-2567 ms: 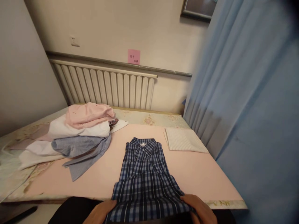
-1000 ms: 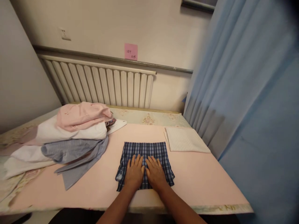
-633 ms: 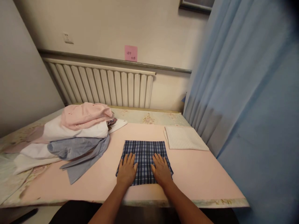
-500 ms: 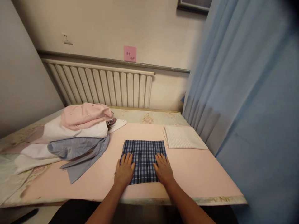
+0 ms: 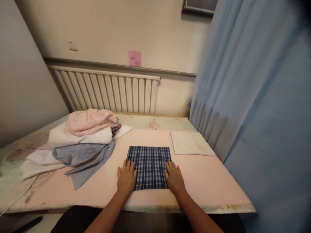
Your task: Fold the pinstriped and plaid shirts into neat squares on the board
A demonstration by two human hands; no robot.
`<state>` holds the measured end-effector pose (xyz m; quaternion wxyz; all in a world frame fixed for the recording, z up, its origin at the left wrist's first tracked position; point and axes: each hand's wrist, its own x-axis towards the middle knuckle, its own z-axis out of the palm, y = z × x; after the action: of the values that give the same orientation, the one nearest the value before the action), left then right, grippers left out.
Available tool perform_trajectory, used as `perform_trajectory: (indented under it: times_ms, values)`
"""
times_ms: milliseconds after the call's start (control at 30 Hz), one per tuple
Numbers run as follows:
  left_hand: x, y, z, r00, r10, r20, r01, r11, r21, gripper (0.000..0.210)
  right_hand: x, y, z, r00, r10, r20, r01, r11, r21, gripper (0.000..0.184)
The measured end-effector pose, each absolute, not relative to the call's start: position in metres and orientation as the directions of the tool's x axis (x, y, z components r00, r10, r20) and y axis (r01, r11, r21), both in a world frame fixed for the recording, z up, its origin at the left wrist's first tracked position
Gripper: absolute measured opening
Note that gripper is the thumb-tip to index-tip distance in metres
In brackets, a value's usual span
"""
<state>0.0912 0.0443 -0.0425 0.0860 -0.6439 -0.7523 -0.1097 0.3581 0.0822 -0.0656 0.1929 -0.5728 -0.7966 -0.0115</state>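
A blue, black and white plaid cloth point(image 5: 151, 168), roughly square, lies flat on a pink sheet point(image 5: 204, 181) in front of me. My left hand point(image 5: 126, 177) rests palm down at the cloth's left edge, fingers spread and fingertips on the fabric. At the right edge, my right hand point(image 5: 174, 178) lies the same way, its fingers spread and touching the cloth. Neither hand grips anything. Slight creases run along the cloth near my right fingers.
To the left is a heap of clothes: a pink garment point(image 5: 91, 121), white pieces point(image 5: 80, 137) and a blue-grey one point(image 5: 80, 153). A folded striped cream cloth point(image 5: 193, 144) lies at the right, beside a blue curtain point(image 5: 233, 97). A radiator point(image 5: 109, 90) stands behind.
Both hands have slid outward, the left one to the left and the right one to the right, from on the plaid cloth to its side edges. The view has shifted slightly.
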Motion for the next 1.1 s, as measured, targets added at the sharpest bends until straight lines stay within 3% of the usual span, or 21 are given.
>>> perform_trajectory:
  times_ms: [100, 300, 533, 1100]
  values:
    - [0.124, 0.054, -0.029, -0.083, 0.944, 0.319, 0.996, 0.068, 0.057, 0.049, 0.358, 0.083, -0.066, -0.275, 0.903, 0.329, 0.913, 0.352, -0.205, 0.047]
    - [0.173, 0.091, -0.031, 0.121, 0.959, 0.258, 0.984, -0.149, 0.095, 0.051, 0.358, 0.084, -0.067, -0.281, 0.897, 0.341, 0.914, 0.359, -0.19, 0.046]
    - [0.146, 0.143, -0.047, 0.082, 0.976, 0.204, 0.992, -0.1, 0.082, 0.056, 0.359, 0.085, -0.068, -0.275, 0.905, 0.324, 0.912, 0.352, -0.209, 0.047]
    - [0.113, 0.167, -0.058, 0.026, 0.957, 0.29, 0.993, -0.057, 0.1, 0.055, 0.358, 0.085, -0.065, -0.255, 0.919, 0.299, 0.918, 0.328, -0.224, 0.046]
